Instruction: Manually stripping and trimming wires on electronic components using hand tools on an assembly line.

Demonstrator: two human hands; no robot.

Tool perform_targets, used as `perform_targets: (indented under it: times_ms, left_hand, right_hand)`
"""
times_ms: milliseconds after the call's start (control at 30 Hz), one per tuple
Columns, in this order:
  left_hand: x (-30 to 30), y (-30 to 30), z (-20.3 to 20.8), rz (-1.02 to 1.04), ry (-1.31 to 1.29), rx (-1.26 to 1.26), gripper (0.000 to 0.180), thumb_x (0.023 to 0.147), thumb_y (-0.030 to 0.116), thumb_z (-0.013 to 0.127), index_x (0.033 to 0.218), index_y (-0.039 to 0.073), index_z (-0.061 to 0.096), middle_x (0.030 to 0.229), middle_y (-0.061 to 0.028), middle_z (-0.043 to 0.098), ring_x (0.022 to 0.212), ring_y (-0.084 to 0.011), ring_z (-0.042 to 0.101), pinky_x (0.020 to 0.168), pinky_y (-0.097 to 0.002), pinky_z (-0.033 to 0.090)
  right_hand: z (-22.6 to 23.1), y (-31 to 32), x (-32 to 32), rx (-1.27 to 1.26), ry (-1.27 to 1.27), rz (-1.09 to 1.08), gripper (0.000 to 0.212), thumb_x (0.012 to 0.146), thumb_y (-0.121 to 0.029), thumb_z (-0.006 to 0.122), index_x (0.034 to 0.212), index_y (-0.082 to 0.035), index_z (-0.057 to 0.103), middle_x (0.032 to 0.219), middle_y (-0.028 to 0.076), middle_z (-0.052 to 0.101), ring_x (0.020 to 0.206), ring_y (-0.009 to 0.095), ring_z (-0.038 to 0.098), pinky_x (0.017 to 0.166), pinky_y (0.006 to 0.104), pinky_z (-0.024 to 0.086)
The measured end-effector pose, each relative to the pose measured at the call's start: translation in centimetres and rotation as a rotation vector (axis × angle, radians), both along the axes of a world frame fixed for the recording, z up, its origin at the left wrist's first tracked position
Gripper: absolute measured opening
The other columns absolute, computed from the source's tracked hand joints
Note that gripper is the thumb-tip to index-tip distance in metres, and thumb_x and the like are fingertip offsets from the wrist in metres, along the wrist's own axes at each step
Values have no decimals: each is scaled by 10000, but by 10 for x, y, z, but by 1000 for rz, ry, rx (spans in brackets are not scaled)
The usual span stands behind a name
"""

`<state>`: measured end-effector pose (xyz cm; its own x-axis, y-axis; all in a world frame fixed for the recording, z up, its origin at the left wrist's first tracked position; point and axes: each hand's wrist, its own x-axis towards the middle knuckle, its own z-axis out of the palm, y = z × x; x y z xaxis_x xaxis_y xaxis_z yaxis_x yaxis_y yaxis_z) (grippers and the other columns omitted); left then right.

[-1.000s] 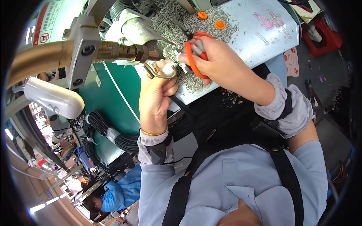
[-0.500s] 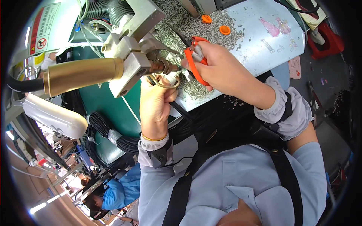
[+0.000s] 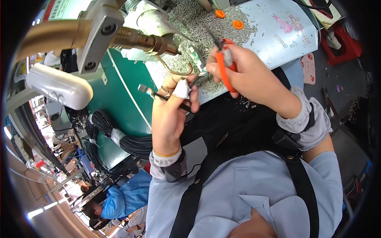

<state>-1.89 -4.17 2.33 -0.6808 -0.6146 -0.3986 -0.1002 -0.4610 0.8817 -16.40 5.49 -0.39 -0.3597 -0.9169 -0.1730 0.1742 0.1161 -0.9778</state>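
Observation:
My left hand (image 3: 168, 115) is closed on a black cable (image 3: 183, 106). The cable's small connector end (image 3: 143, 89) sticks out to the left, and white wrapping (image 3: 182, 89) covers the thumb tip. My right hand (image 3: 250, 71) grips an orange-handled hand tool (image 3: 227, 75) whose slim dark tip (image 3: 214, 39) points up and to the left; its exact kind I cannot tell. Right thumb and forefinger come close to the left fingertips, by a small bright piece (image 3: 203, 73). Above the left hand sits the clamped metal tip of a soldering iron (image 3: 168, 47), with a hooked tube (image 3: 189, 71) under it.
Loose grey metal pieces (image 3: 190, 18) heap on the pale worktop (image 3: 270, 43), near two orange rings (image 3: 238, 24). A green mat (image 3: 127, 103) carries black cable coils (image 3: 119, 139). A white lamp-like housing (image 3: 59, 86) hangs left. At right stands a red stool (image 3: 341, 43). Another person (image 3: 127, 198) sits lower left.
My left hand has come away from the iron's tip and turned, so the cable's connector end now shows. My right hand has shifted slightly right and down with the tool. The view has shifted.

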Motion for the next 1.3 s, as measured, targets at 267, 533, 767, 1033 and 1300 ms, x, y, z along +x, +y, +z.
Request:
perform_targets:
  times_ms: [267,533,767,1033,1300]
  left_hand:
    - [12,37,-1,-236,-106,-461,159,803,-26,542,959,-3,523,834,-46,565,740,-80,515,630,-189,404]
    - [21,40,-23,76,114,-386,202,765,-72,564,941,16,518,884,-45,548,770,-85,499,673,-199,405]
    - [17,41,-26,2,139,-786,157,784,-36,572,918,19,513,805,-21,508,713,-77,483,629,-197,395]
    - [25,31,-22,-61,185,258,107,805,-2,557,897,26,510,692,27,460,516,-22,339,457,-168,249]
    - [25,30,-20,-31,130,167,118,798,5,577,900,18,521,719,14,501,475,-11,301,418,-176,215]
  right_hand:
    - [15,28,28,-234,1074,-85,169,782,-125,619,821,0,513,615,92,492,476,175,496,438,264,383]
    - [2,28,21,-198,416,-98,212,800,-173,608,706,-4,521,626,73,546,470,110,519,420,245,381]
    - [9,26,18,136,-356,266,252,836,-234,556,681,-40,515,596,24,522,385,79,444,378,220,352]
    - [-7,28,22,-537,1349,-83,130,767,-189,603,699,-102,535,555,5,460,387,121,436,359,234,328]
    - [-5,29,11,-492,1280,-89,151,678,-147,650,824,-131,618,544,-17,453,414,102,447,369,250,318]
